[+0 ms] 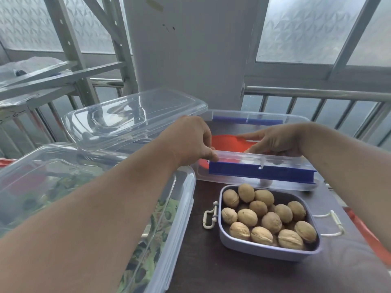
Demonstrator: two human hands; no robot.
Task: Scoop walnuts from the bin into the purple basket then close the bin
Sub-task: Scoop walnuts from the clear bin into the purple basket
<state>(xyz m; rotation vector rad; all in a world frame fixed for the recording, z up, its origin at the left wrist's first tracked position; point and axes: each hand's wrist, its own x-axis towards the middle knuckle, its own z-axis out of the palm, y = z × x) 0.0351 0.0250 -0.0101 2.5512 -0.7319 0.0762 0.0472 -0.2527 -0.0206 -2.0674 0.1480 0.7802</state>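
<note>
The purple basket (268,249) sits near me on the dark table, holding several walnuts (270,222). Behind it stands the clear bin (237,182) with blue latches, uncovered. An orange scoop (227,142) lies inside it. My left hand (190,140) grips the bin's near left rim, thumb on the edge. My right hand (275,140) reaches over the near rim and pinches the orange scoop between forefinger and thumb. A clear lid (131,119) lies to the left of the bin, propped on another container.
A large clear covered container (182,208) with green contents fills the left side under my left forearm. A metal railing (317,95) and windows stand behind the table. Something orange (368,235) lies at the right table edge.
</note>
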